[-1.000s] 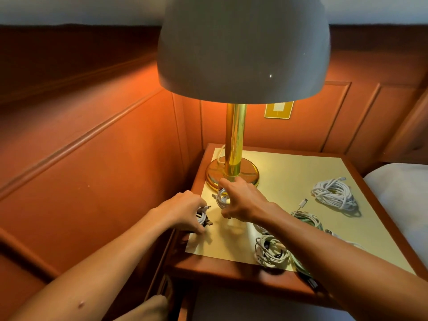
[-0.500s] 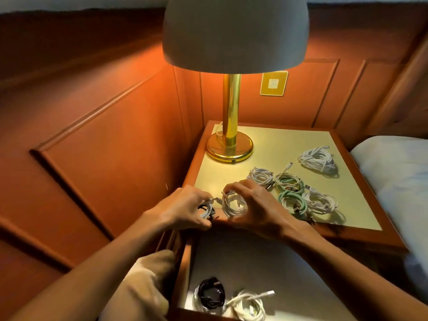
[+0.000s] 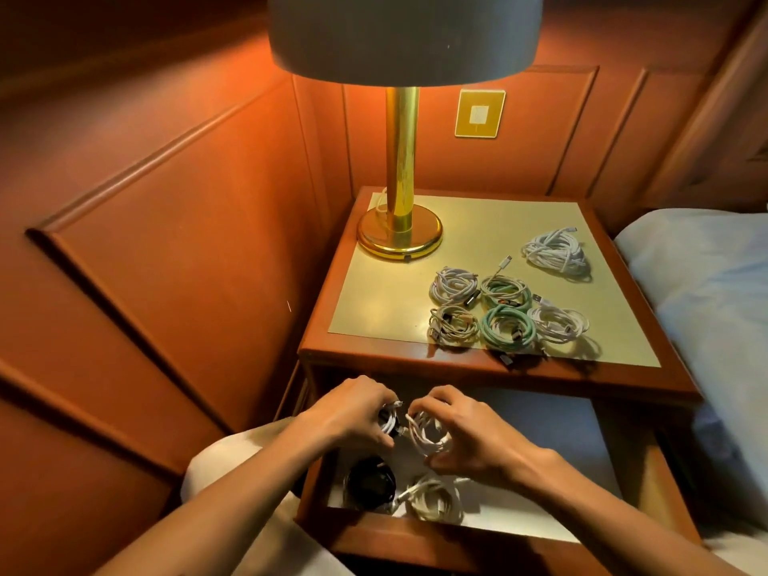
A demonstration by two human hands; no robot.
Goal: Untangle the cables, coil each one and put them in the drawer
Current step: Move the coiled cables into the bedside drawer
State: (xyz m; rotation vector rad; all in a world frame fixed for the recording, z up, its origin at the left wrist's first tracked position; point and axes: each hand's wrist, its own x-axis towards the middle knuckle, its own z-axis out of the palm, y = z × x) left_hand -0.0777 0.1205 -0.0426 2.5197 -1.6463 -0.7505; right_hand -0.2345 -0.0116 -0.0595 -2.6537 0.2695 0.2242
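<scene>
Both hands have come off the tabletop and down over the open drawer (image 3: 615,459) since a sec ago, each bringing its coil along. My left hand (image 3: 353,413) has fingers curled round a small white coil (image 3: 388,421) w/ a plug poking out the top; my right hand (image 3: 465,434) pinches a second white coil (image 3: 426,436) between thumb and fingertips, loops hanging in the gap. The two coils sit just beside each other, maybe touching, can't tell if they're still joined by a strand.

Already in the drawer, near the front: a black coil (image 3: 370,484) and a white coil (image 3: 434,498), side by side. Still up on the nightstand (image 3: 415,359): six coiled cables, i.e. a cluster of five (three whitish, two green (image 3: 507,328)) plus a bigger white bundle (image 3: 557,253) set apart toward the bed (image 3: 706,284). Brass lamp (image 3: 401,226) stands at the back left corner.

Risks, as I judge them: these coils aren't tied, so if I let go from up here the loops prob spring open and snag the two below, and I'm back to untangling. If both land in one heap, plugs could hook into neighbouring loops. Better to lower each one flat onto bare drawer floor, apart from the rest, then release. Also the cable end hanging over the nightstand's front edge (image 3: 507,359) could get dragged down by my arm on the next reach.
</scene>
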